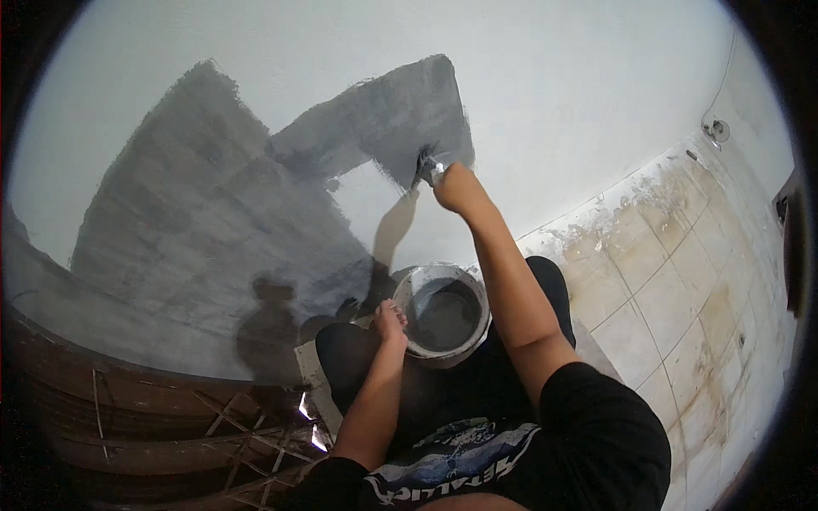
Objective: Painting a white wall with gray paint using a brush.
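Observation:
My right hand point(455, 187) grips a paintbrush point(427, 167), its dark bristles against the wall at the lower part of a wet grey patch point(409, 96). A shadow of the arm falls on the white wall just below the brush. Between my knees stands a round bucket point(441, 358) with a pale, smeared rim. Grey paint or slurry point(450, 313) lies inside it. At the bucket's left rim is my left hand point(390, 320), fingers curled over the edge. Part of that grip is hidden by the hand itself.
A larger grey coat point(211, 191) covers the wall at left, with white wall point(562, 96) around it. Stained tiles point(664, 300) spread to the right. A small round fixture point(719, 131) with a cord sits at far right. Brown boards point(160, 428) with crossing strips lie lower left.

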Available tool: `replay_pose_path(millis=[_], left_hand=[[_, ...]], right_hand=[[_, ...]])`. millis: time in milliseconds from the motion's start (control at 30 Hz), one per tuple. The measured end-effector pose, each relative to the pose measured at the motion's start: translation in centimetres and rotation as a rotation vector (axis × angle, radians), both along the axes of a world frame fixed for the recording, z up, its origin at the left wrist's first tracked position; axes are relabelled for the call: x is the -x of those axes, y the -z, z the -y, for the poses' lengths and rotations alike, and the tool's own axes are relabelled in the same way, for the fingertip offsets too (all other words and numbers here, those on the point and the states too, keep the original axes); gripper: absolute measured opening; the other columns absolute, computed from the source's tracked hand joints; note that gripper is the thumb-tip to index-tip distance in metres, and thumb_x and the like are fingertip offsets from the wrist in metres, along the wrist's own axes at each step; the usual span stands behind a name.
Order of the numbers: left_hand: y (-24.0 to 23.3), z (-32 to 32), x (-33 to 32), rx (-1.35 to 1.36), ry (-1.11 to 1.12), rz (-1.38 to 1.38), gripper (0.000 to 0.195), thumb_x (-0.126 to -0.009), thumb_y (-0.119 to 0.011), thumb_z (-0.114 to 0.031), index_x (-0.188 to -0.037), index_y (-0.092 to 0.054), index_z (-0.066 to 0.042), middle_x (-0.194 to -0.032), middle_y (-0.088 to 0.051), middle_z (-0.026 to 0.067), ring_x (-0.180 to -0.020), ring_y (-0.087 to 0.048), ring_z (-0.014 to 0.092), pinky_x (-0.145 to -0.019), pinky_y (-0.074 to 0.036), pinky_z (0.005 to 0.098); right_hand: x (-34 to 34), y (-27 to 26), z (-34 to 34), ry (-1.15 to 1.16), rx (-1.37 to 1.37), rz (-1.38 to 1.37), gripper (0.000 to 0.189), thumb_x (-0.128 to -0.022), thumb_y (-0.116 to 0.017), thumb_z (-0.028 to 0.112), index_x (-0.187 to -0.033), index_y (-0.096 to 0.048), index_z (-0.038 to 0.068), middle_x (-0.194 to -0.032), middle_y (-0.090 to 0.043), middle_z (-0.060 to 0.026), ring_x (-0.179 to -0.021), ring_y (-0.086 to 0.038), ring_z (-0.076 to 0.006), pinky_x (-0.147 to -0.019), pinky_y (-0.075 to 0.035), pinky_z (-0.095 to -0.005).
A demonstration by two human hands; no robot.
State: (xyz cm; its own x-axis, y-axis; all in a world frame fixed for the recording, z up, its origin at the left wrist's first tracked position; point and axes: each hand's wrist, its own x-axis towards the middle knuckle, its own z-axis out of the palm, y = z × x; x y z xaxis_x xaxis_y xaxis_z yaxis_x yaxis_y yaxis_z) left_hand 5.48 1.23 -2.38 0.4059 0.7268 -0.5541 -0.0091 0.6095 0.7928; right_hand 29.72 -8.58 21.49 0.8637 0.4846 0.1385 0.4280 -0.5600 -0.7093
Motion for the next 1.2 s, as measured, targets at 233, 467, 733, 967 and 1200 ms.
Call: replay_pose_path(millis=[233,467,733,967,1200], left_hand=[[0.1,0.1,-0.1,-0.024,-0.037,-0.042,0.021,-0.079,-0.053,-0.027,-0.089,-0.052,-0.009,-0.068,-0.05,0.0035,-0.047,-0.046,0.015,-0.044,-0.037,0.0278],[0.3,-0.9,0.5,0.012,-0.043,-0.013,0.02,-0.079,-0.053,-0.027,-0.088,-0.052,-0.008,-0.068,-0.05,0.0032,-0.049,-0.047,0.015,-0.045,-0.038,0.0278],[0.0,-0.9,0.5,0.004,-0.042,0.004,0.019,-0.081,-0.053,-0.026,-0.087,-0.05,-0.009,-0.069,-0.049,0.003,-0.049,-0.047,0.015,-0.044,-0.037,0.0278],[-0.4,0.5,0.0,-0.009,-0.032,-0.018,0.02,-0.081,-0.054,-0.026,-0.089,-0.051,-0.008,-0.069,-0.05,0.0037,-0.049,-0.047,0.015,-0.044,-0.037,0.0282],[-1.2,0.0,0.8,0.041,-0.089,-0.023,0.016,-0.081,-0.054,-0.024,-0.085,-0.053,-0.008,-0.069,-0.051,0.0037,-0.047,-0.047,0.014,-0.043,-0.038,0.0272]], right_hand=[[1.2,-2.5,1.7,0.103,-0.053,0.019,0.026,-0.074,-0.056,0.011,-0.093,-0.059,-0.006,-0.091,-0.061,-0.0288,-0.09,-0.06,-0.0422,-0.08,-0.048,-0.0464],[2.9,-1.0,2.6,0.06,-0.015,0.031,0.024,-0.072,-0.057,0.011,-0.088,-0.059,-0.007,-0.088,-0.061,-0.03,-0.086,-0.06,-0.0434,-0.08,-0.048,-0.0468],[2.5,4.4,-0.5,0.004,0.014,-0.095,0.027,-0.074,-0.055,0.014,-0.091,-0.06,-0.006,-0.092,-0.062,-0.029,-0.091,-0.06,-0.0429,-0.081,-0.049,-0.0446],[1.4,11.3,-2.2,-0.042,-0.127,-0.099,0.028,-0.077,-0.054,0.016,-0.093,-0.061,-0.006,-0.091,-0.062,-0.0307,-0.091,-0.06,-0.043,-0.082,-0.049,-0.0432],[2.8,5.2,3.4,-0.091,-0.24,-0.502,0.033,-0.086,-0.054,0.025,-0.099,-0.062,-0.005,-0.066,-0.062,-0.0173,-0.051,-0.059,-0.0224,-0.045,-0.045,-0.0345]])
